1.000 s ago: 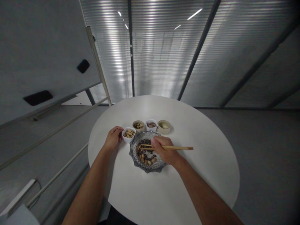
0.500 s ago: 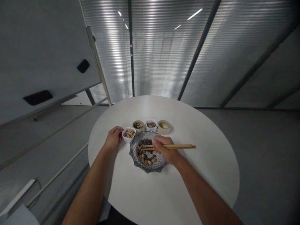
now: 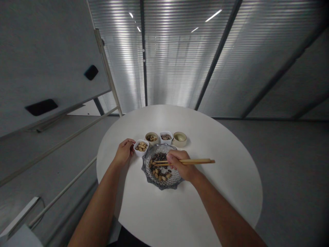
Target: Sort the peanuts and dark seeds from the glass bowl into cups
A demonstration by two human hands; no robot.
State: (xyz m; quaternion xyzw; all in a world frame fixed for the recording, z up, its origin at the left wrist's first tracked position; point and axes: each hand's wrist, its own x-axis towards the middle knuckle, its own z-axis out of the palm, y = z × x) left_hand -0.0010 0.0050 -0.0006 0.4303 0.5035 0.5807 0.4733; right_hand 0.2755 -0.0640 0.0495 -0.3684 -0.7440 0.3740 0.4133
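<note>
My right hand (image 3: pixel 181 164) is closed round a pair of wooden chopsticks (image 3: pixel 197 161). The chopstick tips reach down among the nuts in a scalloped glass bowl (image 3: pixel 151 181), close together at its left side. Dark seeds (image 3: pixel 160 156) fill the bowl's far part, and tan nuts (image 3: pixel 156 172) lie along its near left part. Whether a nut sits between the tips is too small to tell. At the left, my left hand (image 3: pixel 125 151) is curled against the side of a small square white bowl (image 3: pixel 140 154) of pale nuts, its fingers at the rim.
Behind the glass bowl stand a beige cup (image 3: pixel 151 142) with nuts, a white square bowl (image 3: pixel 166 141) with dark seeds, and another beige cup (image 3: pixel 180 143) with its inside showing. All rest on a round white table (image 3: pixel 221 199). A whiteboard on a frame (image 3: pixel 56 51) stands at the left.
The chopstick tips have come closer together and shifted slightly left and toward me within the glass bowl. My left hand and the small bowls have stayed put.
</note>
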